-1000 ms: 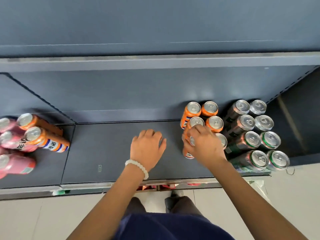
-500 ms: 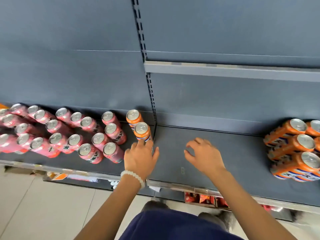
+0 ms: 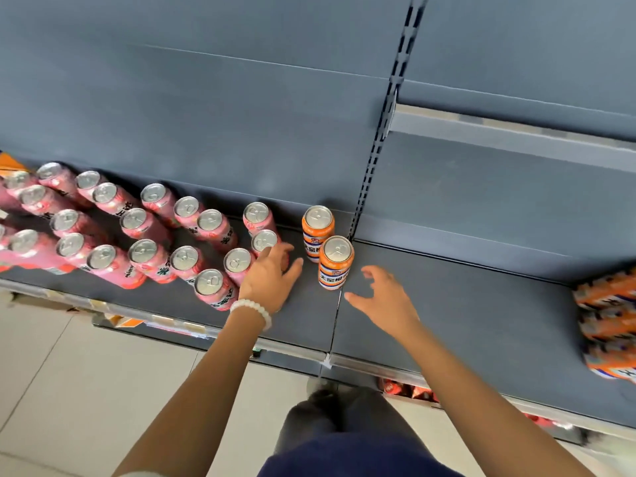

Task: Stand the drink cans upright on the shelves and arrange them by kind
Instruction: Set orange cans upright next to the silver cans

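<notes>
Orange cans are the thing to handle here: two of them stand upright near the centre of the frame, a front orange can (image 3: 335, 261) and a rear orange can (image 3: 317, 232) just behind it, both at the right end of the left shelf (image 3: 303, 318), close to the seam with the right shelf (image 3: 464, 321). Left of them, a large group of pink cans (image 3: 144, 235) fills the left part of the frame, all standing. At the right edge of the frame a blurred orange group (image 3: 605, 325) waits, well apart from the two.

In this single head view, the left hand (image 3: 272, 282), with a white bead bracelet (image 3: 253, 311), is low over the shelf between the pink cans and the orange pair; its fingers are loosely spread and hold nothing. Whether they touch the nearest pink can I cannot tell. The right hand (image 3: 382, 297) hovers just right of the front orange can, fingers spread and slightly curled, empty.

I judge that the step is to take the two stray orange cans and carry them to their own kind. To do it well, each hand should close around one can at its middle, lift straight up so the neighbouring pink cans are not knocked, and set it down upright beside the orange group.
</notes>
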